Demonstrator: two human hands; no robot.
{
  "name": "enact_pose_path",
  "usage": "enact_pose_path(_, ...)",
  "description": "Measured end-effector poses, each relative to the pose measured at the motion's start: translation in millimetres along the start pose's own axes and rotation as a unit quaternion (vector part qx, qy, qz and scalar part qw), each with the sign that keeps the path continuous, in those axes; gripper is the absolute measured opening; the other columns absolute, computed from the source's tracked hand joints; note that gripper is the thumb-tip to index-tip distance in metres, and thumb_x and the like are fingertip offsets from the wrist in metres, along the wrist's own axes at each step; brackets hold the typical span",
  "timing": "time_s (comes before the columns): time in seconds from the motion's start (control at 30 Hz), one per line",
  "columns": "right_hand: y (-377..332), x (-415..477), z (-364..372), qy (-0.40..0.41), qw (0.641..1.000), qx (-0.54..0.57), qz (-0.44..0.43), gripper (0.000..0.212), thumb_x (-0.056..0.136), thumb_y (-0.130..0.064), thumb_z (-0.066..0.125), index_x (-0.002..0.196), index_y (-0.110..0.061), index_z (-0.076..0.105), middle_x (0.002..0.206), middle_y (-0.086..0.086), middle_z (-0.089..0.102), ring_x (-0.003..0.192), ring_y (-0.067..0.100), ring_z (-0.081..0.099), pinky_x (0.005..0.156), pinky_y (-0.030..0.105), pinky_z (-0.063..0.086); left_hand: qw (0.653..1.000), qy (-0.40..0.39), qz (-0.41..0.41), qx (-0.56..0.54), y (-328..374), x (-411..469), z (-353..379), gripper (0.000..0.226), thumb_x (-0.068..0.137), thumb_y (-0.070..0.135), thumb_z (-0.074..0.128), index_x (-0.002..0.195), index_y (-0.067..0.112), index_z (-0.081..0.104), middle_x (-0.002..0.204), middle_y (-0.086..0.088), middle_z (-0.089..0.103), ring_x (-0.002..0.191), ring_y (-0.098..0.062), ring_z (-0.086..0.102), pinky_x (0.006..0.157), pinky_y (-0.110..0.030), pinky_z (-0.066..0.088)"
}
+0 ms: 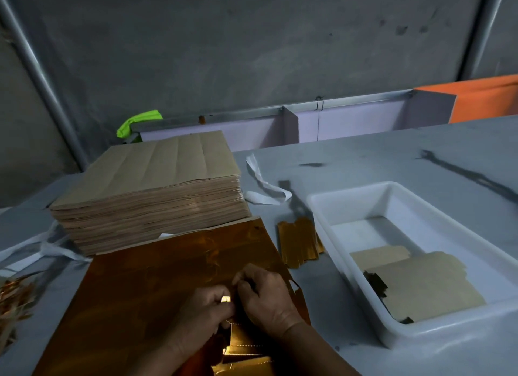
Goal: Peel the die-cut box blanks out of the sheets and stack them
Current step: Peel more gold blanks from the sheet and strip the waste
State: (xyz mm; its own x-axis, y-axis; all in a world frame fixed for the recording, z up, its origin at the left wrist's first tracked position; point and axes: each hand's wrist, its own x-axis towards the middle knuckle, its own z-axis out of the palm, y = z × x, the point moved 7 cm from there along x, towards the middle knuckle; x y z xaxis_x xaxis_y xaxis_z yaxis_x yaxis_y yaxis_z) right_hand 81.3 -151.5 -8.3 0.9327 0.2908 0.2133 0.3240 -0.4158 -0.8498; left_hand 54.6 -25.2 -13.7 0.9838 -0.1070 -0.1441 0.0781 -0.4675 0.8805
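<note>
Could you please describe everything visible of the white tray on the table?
The white tray is a rectangular tub, plastic by its look, with rounded corners and a thick rolled rim. It stands level on the grey table, right of the gold foil sheet. Its far half is bare; in the near half a few box blanks lie flat, brown side up, a dark edge peeking out.

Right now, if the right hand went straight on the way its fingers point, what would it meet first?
Almost at once, the left hand: the right hand points up-left over the gold sheet that both pinch, and their fingertips look nearly touching. Depth is hard to judge from one view.
</note>
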Motion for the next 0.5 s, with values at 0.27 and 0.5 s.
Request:
enact_pose_path(0.27, 24.4, 1.5, -19.4, 0.049, 0.987, 0.124, 0.094, 0.025, 0.1, -0.022, 0.051, 0.084, -0.033, 0.066, 0.079, -0.009, 0.066, 0.076, 0.005, 0.06, 0.072, 0.031, 0.05, 0.998, 0.034, 0.035, -0.027, 3.1, -6.8, 0.1, 0.014, 0.06, 0.028, 0.056, 0.048, 0.024, 0.051, 0.051, 0.006, 0.044, 0.049, -0.005, 0.046, 0.048, -0.018, 0.036)
enact_pose_path(0.5, 29.7, 2.0, -18.3, 0.077, 0.978, 0.162, 0.105, 0.025, 0.1, -0.02, 0.051, 0.083, -0.029, 0.067, 0.08, -0.007, 0.067, 0.086, 0.017, 0.064, 0.08, 0.038, 0.053, 0.993, 0.044, 0.047, -0.098, 0.9, -11.2, -4.8, 0.016, 0.061, 0.022, 0.051, 0.045, 0.023, 0.046, 0.051, 0.006, 0.039, 0.049, -0.004, 0.038, 0.046, -0.016, 0.033)
